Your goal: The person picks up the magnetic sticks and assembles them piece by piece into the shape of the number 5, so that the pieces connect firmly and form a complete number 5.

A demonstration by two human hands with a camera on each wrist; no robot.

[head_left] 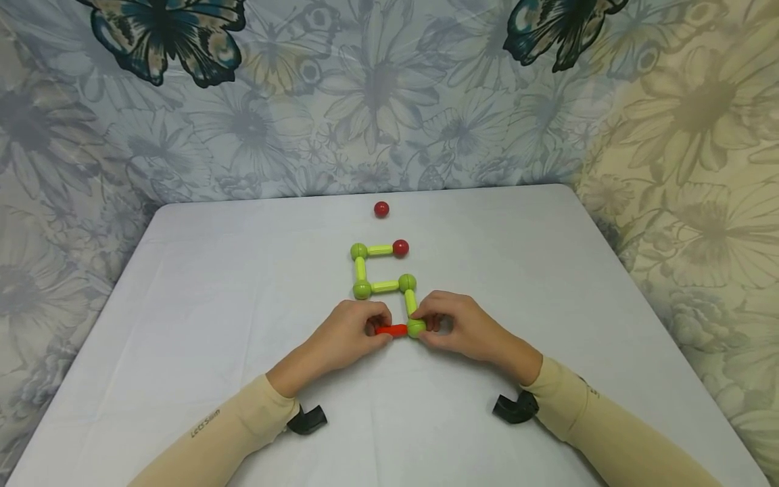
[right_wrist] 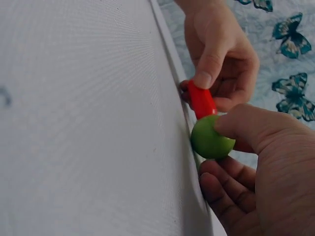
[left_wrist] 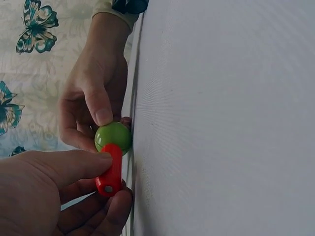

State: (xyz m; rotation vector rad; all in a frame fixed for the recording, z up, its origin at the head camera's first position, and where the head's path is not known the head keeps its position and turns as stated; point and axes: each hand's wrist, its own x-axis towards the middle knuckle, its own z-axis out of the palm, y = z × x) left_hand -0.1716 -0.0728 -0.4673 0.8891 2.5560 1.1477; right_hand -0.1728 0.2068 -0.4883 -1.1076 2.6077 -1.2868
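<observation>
My left hand (head_left: 356, 329) pinches a short red rod (left_wrist: 111, 172) between thumb and fingers. One end of the rod meets a green ball (right_wrist: 212, 137), which my right hand (head_left: 460, 327) holds between thumb and fingertips. This ball ends a zigzag chain lying on the table: green rods (head_left: 385, 287) join several green balls (head_left: 407, 283), and a red ball (head_left: 400, 248) sits at the far end. A silvery dot shows on the red rod's free end in the left wrist view. Whether rod and ball are joined or only touching, I cannot tell.
A loose red ball (head_left: 381, 210) lies near the back edge of the white-covered table (head_left: 243, 257). Floral cloth with butterflies (head_left: 164, 40) hangs behind and at the sides. Black wrist mounts (head_left: 516, 408) stick out under both sleeves.
</observation>
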